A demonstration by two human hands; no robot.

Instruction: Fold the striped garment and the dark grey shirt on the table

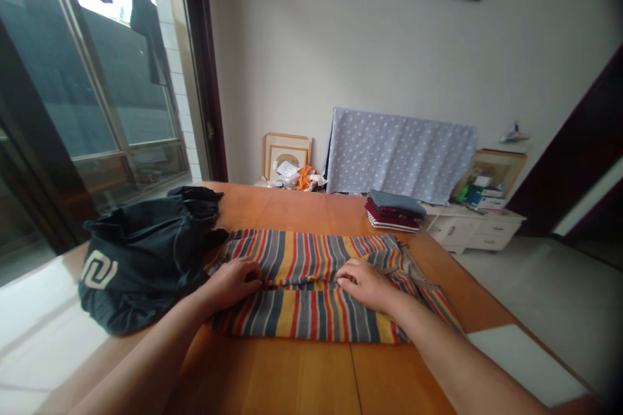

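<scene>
A striped garment (311, 314) in red, yellow, grey and blue lies across the wooden table, with a crosswise fold along its middle. Its exact kind is hard to make out; a loose part, perhaps a sleeve, spreads to the right. My left hand (236, 282) rests on the left half, fingers curled and pinching the cloth at the fold. On the right half, my right hand (365, 282) pinches the same fold with thumb and fingers together. Just left of my left hand, a dark garment (146, 259) with a pale logo lies in a crumpled heap.
A stack of folded clothes (394, 211) sits at the table's (302, 369) far right edge. Beyond stand a dotted cloth cover (399, 152), a white cabinet (474, 233) and picture frames (287, 146) against the wall. Windows (111, 65) are on the left.
</scene>
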